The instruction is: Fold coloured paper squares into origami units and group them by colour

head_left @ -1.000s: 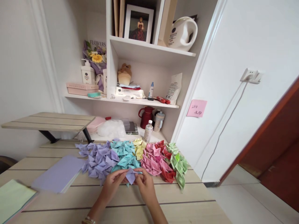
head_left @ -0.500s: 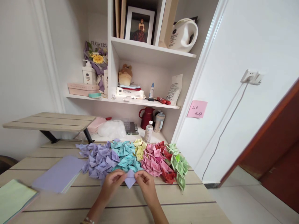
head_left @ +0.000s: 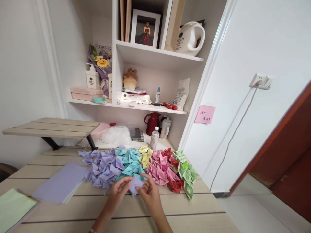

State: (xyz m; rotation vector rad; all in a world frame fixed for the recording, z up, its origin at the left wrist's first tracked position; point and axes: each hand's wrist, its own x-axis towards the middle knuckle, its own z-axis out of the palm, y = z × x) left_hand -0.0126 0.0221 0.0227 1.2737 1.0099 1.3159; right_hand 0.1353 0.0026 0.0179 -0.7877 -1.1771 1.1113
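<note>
A small folded lilac paper piece [head_left: 135, 185] is pinched between both hands just above the wooden table [head_left: 189, 210]. My left hand [head_left: 118, 194] grips its left edge with fingers closed. From the right, my right hand [head_left: 150, 195] holds it with thumb and fingers. Just behind the hands lie piles of folded paper shapes: lilac [head_left: 102, 165], turquoise [head_left: 130, 161], yellow [head_left: 145, 155], pink [head_left: 159, 168], red [head_left: 175, 183] and green [head_left: 186, 171].
A stack of lilac sheets [head_left: 60, 181] and a stack of pale green sheets [head_left: 13, 207] lie at the left. A raised wooden side shelf [head_left: 51, 126] stands behind. White wall shelves [head_left: 150, 106] hold bottles, a red jug [head_left: 152, 121] and boxes. A pink note [head_left: 204, 114] sticks to the wall.
The lilac piece has turned and sunk a little between my fingers; both hands stay in place at the front of the piles.
</note>
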